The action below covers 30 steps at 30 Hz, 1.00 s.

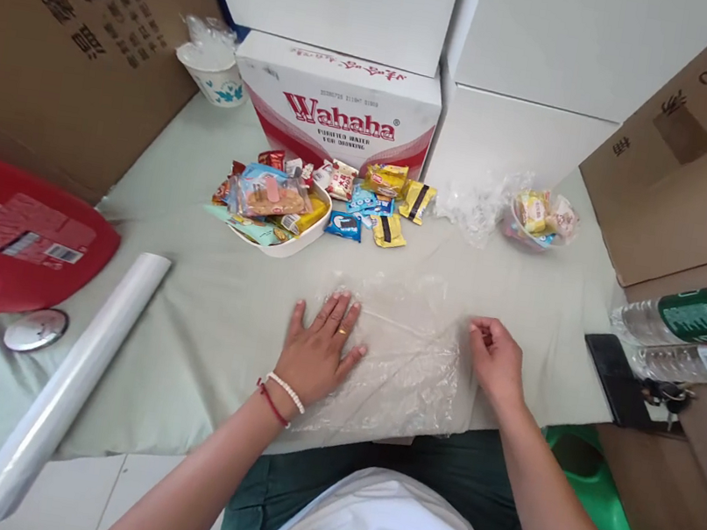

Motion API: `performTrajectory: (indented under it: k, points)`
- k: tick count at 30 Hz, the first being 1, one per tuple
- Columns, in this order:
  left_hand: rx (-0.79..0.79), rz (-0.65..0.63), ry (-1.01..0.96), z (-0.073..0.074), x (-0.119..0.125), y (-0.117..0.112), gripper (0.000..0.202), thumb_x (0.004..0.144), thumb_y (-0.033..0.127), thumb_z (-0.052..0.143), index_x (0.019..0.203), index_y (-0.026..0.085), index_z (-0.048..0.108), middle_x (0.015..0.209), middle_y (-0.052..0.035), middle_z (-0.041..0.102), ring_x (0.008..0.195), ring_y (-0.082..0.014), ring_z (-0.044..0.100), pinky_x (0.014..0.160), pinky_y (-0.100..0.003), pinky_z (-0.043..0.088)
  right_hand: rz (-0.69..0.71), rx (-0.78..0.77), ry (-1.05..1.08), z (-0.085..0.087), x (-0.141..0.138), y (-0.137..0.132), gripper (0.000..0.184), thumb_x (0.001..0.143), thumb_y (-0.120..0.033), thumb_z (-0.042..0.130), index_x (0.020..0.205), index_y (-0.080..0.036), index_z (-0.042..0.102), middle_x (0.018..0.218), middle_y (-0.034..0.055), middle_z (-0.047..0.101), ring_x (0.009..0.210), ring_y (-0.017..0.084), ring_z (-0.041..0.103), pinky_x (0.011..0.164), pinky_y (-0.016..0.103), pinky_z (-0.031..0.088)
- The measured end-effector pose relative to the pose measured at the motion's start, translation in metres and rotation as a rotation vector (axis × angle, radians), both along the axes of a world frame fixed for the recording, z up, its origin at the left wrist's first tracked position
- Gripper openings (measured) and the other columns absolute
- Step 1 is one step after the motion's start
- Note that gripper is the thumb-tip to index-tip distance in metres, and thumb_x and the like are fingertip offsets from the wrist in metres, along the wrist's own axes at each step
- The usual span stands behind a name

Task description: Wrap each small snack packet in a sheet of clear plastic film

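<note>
A crinkled sheet of clear plastic film (405, 361) lies spread on the cloth-covered table in front of me. My left hand (320, 344) rests flat on its left part, fingers spread, a ring and two bracelets showing. At the right edge of the film, my right hand (498, 362) is closed in a pinch with the thumb against the curled fingers. The film is so see-through that its grip there shows only faintly. Beyond the film, a white dish (294, 245) is heaped with wrapped snacks (271, 195), and several small yellow and blue packets (389, 230) lie beside it.
A clear bowl of snacks (537, 231) stands beside crumpled plastic (472, 207). A film roll (70, 382) and red container (12, 240) are at left. Bottles (697, 316), a phone (616, 375) and keys (672, 397) lie right. Cartons (349, 114) and a paper cup (212, 76) are behind.
</note>
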<state>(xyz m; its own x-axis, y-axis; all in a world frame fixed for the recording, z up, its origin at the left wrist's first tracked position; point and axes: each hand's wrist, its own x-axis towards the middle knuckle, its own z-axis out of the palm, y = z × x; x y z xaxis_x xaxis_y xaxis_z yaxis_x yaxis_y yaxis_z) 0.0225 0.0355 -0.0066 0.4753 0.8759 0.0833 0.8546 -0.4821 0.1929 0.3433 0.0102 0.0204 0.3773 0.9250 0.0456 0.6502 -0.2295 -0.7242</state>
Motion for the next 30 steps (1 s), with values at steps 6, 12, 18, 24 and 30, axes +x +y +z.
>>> performTrajectory:
  k: [6,12,18,24,30]
  points:
    - [0.011,-0.008,-0.007,0.003,0.001,0.0,0.066,0.106,0.048,0.04,0.165,0.019,0.035,0.172,-0.0172,0.027,0.159,-0.0337,0.033,0.129,-0.072,0.007,0.239,-0.048,-0.259,0.033,-0.059,0.128,0.033,0.1,-0.047,0.05,0.109,-0.022,0.07,0.106,0.0118,0.074,0.101,0.029,0.068,0.089,0.041,0.051]
    - [-0.002,0.003,-0.054,0.004,-0.002,0.001,0.064,0.106,0.05,0.041,0.164,0.022,0.038,0.172,-0.0148,0.03,0.159,-0.0336,0.033,0.129,-0.07,0.012,0.263,-0.281,-0.477,0.022,-0.139,0.221,0.067,0.096,-0.063,0.059,0.134,-0.008,0.062,0.137,0.0274,0.061,0.131,0.042,0.054,0.099,0.05,0.052]
    - [-0.036,0.009,-0.116,0.004,-0.004,0.002,0.062,0.106,0.051,0.042,0.161,0.023,0.043,0.171,-0.0128,0.033,0.158,-0.0334,0.037,0.13,-0.069,0.012,0.228,-0.383,-0.411,0.013,-0.113,0.21,0.047,0.087,-0.053,0.071,0.116,-0.016,0.069,0.126,0.0218,0.068,0.116,0.036,0.066,0.09,0.043,0.055]
    - [-0.035,0.005,-0.152,0.003,-0.005,0.002,0.061,0.106,0.051,0.042,0.16,0.022,0.045,0.17,-0.0125,0.034,0.157,-0.0334,0.038,0.13,-0.069,0.011,-0.098,-0.249,-0.229,0.016,-0.089,0.248,0.055,0.094,-0.062,0.058,0.121,-0.014,0.062,0.119,0.0205,0.071,0.11,0.035,0.069,0.09,0.044,0.054]
    - [-0.045,0.008,-0.176,0.005,-0.006,0.003,0.058,0.105,0.049,0.044,0.157,0.023,0.051,0.168,-0.0123,0.039,0.155,-0.0345,0.042,0.13,-0.069,0.017,-0.155,-0.277,-0.346,0.018,-0.113,0.295,0.07,0.088,-0.049,0.072,0.142,-0.012,0.049,0.143,0.0272,0.058,0.135,0.042,0.054,0.104,0.054,0.05]
